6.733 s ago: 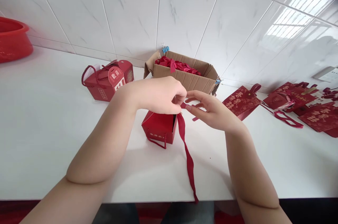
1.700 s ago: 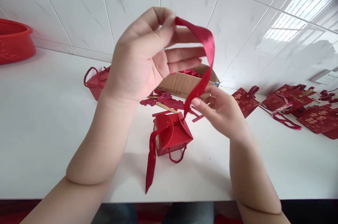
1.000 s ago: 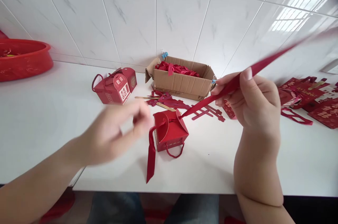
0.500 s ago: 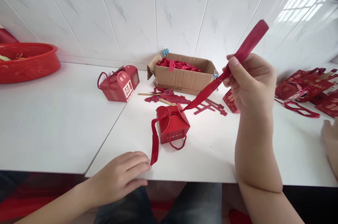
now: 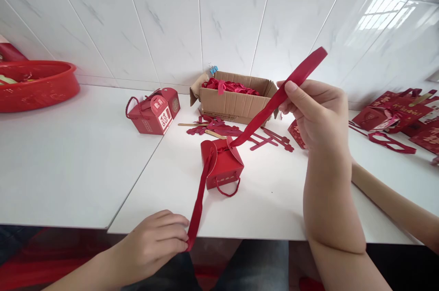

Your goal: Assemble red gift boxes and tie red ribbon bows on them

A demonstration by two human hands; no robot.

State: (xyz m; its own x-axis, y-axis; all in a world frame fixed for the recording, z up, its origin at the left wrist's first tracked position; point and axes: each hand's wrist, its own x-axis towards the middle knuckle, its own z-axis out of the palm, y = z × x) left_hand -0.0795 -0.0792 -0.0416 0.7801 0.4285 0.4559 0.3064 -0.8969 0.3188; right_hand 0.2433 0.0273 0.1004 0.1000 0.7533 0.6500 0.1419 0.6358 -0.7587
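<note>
A small red gift box (image 5: 222,167) with a cord handle stands on the white table (image 5: 78,163). A long red ribbon (image 5: 260,115) runs through its top. My right hand (image 5: 317,115) is raised to the right of the box and pinches the ribbon's upper part, its end sticking up past my thumb. My left hand (image 5: 156,243) sits at the table's front edge, fingers closed on the ribbon's lower end. The ribbon is stretched from one hand to the other.
An open cardboard box (image 5: 236,99) of red ribbons stands at the wall, red cut-outs (image 5: 233,131) lying before it. A finished red box (image 5: 154,110) sits left, a red basin (image 5: 37,85) far left. Flat red boxes (image 5: 394,115) lie right. Another person's forearm (image 5: 394,204) crosses the right edge.
My left hand has taken hold of the ribbon's lower end and drawn it to the table edge. My right hand dropped slightly. Another person's forearm has come in at the right.
</note>
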